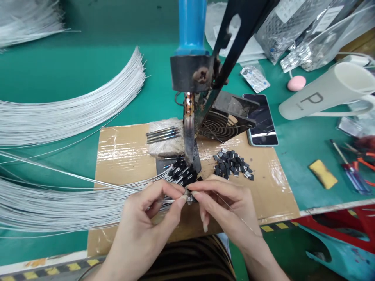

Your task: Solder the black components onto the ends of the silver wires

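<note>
My left hand is closed in a pinch, with thin white wires running into it from the left. Thumb and forefinger of my right hand are pressed together against the left fingertips, around a small greyish part mostly hidden by the fingers. A fine metallic wire crosses the right palm towards the wrist. Just beyond the hands lie several black connectors on the ends of a white wire bundle. Above them a blue-handled soldering iron points down, its tip close to the connectors.
Cardboard covers the work spot. Loose black connectors are piled right of the iron, before a small fan and a phone. A mug, yellow sponge and another wire bundle lie farther out.
</note>
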{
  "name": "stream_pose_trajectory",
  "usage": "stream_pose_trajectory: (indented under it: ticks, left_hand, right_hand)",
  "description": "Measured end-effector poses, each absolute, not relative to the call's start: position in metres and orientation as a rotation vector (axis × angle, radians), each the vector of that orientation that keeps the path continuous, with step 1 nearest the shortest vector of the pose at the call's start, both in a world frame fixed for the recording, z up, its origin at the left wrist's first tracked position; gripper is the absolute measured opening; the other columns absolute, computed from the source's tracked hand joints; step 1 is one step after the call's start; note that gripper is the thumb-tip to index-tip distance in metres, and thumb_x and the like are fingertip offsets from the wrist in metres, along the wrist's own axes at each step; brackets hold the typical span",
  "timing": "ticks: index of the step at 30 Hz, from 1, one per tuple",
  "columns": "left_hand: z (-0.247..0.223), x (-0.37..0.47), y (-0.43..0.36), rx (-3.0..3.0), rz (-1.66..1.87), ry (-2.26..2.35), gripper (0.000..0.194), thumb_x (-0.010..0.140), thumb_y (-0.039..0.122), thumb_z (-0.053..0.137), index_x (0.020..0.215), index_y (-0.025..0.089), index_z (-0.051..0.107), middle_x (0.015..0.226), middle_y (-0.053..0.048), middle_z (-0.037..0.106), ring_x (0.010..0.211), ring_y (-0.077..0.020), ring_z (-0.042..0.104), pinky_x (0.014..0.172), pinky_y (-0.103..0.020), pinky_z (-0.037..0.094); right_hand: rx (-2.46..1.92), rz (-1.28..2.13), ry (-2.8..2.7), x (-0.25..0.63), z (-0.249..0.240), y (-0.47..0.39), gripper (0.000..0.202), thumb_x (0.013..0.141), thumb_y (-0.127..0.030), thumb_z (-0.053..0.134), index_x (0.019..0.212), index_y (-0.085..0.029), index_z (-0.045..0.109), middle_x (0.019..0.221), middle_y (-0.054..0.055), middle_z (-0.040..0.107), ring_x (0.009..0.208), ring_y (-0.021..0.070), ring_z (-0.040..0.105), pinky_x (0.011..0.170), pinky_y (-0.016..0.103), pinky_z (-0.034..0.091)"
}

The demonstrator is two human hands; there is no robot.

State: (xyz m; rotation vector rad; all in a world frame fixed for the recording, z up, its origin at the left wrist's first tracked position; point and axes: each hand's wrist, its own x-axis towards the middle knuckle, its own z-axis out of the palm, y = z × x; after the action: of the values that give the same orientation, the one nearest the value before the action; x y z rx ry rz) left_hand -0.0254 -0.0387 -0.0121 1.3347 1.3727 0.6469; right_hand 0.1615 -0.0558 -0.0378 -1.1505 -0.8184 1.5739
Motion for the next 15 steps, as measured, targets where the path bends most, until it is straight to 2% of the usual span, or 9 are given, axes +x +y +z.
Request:
stream_pose_trajectory:
  ticks: [9, 15]
  left_hand:
    - [-0.0136, -0.0230, -0.0387, 1.347, 0.655, 1.377, 0.014, 0.095, 0.025, 0.068, 0.082, 0.026, 0.072, 0.090, 0.002, 0.078, 0.084, -0.0147, 0.073, 0.065, -0.021, 0.052]
    - [-0.0124, -0.0215, -0.0372, 1.311, 0.651, 1.399, 0.013, 0.094, 0.024, 0.069, 0.081, 0.025, 0.072, 0.091, 0.002, 0.078, 0.085, -0.0149, 0.074, 0.064, -0.021, 0.051]
  right_hand:
    - [-1.152, 1.572, -0.856, 0.1619, -0.0375, -0.0539, 0.012, 0.094, -0.024, 0.080, 0.101, -0.031, 0.087, 0.076, -0.004, 0.063, 0.048, 0.0016, 0.060, 0.046, 0.009, 0.053]
    - [-1.195, 1.493, -0.952, 0.1614, -0.0378, -0.0545, 0.013, 0.096, -0.025, 0.078, 0.104, -0.032, 0.085, 0.080, -0.004, 0.062, 0.050, 0.0029, 0.058, 0.045, 0.013, 0.050]
